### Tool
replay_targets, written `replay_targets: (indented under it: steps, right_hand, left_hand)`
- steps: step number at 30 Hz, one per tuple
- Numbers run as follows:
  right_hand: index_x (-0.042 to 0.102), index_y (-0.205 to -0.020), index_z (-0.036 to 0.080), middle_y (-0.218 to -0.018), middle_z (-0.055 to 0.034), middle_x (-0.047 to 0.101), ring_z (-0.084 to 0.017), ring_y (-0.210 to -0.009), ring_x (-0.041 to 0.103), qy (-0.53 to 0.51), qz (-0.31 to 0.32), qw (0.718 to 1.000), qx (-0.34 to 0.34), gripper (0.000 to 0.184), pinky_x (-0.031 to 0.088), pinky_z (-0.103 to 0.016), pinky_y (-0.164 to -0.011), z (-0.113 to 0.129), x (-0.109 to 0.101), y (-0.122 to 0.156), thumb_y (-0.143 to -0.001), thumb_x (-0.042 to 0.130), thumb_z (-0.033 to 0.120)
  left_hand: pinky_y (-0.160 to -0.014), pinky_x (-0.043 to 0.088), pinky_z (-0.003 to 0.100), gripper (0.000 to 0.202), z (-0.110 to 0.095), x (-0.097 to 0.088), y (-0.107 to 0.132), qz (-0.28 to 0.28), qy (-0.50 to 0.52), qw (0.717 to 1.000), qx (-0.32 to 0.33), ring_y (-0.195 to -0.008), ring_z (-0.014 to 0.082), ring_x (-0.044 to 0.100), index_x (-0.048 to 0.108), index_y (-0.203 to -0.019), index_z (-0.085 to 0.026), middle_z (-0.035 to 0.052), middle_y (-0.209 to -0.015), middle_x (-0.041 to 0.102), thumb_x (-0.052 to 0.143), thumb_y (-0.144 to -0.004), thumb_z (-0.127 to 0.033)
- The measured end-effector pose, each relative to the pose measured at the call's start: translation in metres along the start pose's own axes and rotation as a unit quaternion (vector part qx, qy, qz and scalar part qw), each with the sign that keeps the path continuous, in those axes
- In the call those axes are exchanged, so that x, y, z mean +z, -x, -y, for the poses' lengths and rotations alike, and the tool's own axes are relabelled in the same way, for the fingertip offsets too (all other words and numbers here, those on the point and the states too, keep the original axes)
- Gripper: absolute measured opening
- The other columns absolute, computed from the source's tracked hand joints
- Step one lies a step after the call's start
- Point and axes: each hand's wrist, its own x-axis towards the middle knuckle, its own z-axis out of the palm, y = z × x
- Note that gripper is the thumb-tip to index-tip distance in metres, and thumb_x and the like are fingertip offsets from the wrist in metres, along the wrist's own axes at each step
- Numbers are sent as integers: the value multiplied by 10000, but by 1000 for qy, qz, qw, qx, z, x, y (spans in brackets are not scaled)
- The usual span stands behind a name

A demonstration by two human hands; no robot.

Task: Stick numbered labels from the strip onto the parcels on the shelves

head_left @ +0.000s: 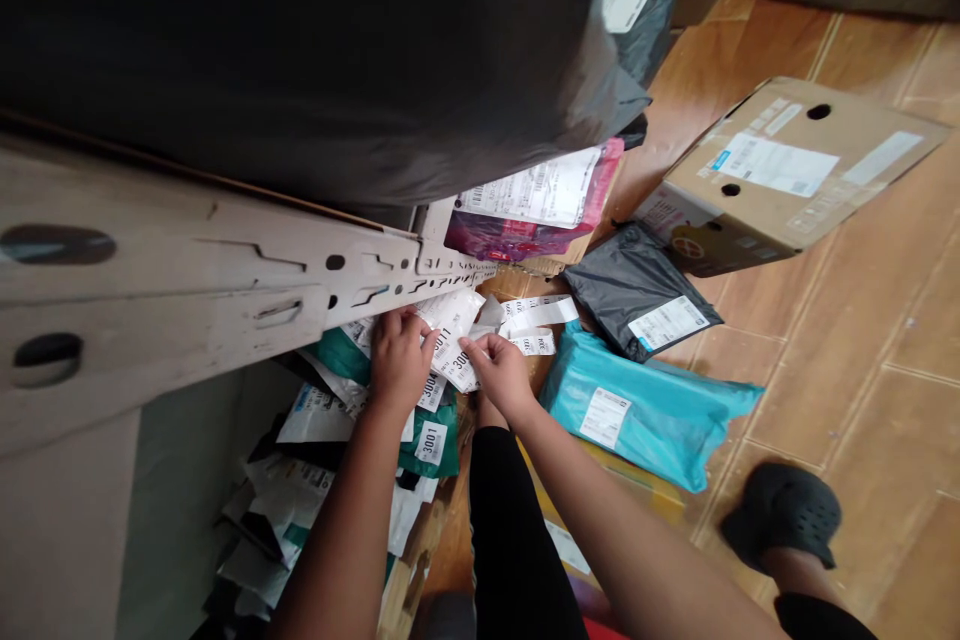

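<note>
A white mailing bag lies at the middle, on a heap of parcels under the shelf. On its left part rests my left hand, fingers spread over the plastic and slightly bent. My right hand pinches the edge of a white number sticker at the bag's right side; whether the sticker is fully stuck down I cannot tell. Just beyond my right hand, a curled strip of number labels hangs over the floor. Beneath my left forearm, a green bag bears a sticker reading 3001.
A cream perforated metal shelf beam crosses the left, with a big black parcel above it. To the right are a blue parcel, a black mailer and a cardboard box. A foot in a clog stands on the floor.
</note>
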Motion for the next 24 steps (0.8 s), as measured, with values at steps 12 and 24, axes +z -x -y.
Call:
replay_targets:
  steps: [12, 24]
  right_hand:
    - [449, -539, 214, -485, 49, 451, -123, -496, 409, 48, -79, 996, 16, 438, 323, -251, -508, -2, 0, 13, -690, 593, 599]
    - [302, -448, 234, -373, 67, 330, -101, -412, 316, 101, -117, 986, 53, 550, 275, -235, -426, -5, -24, 18, -690, 571, 649]
  left_hand:
    - [-856, 464, 410, 124, 0, 1, 1, -5, -10, 1000, 12, -981, 295, 570, 585, -762, -161, 133, -1015, 583, 595, -824, -268]
    - [-855, 458, 423, 116, -7, 7, 6, -15, -17, 1000, -1, -960, 295, 561, 582, -750, -164, 129, -1034, 585, 627, -800, -259]
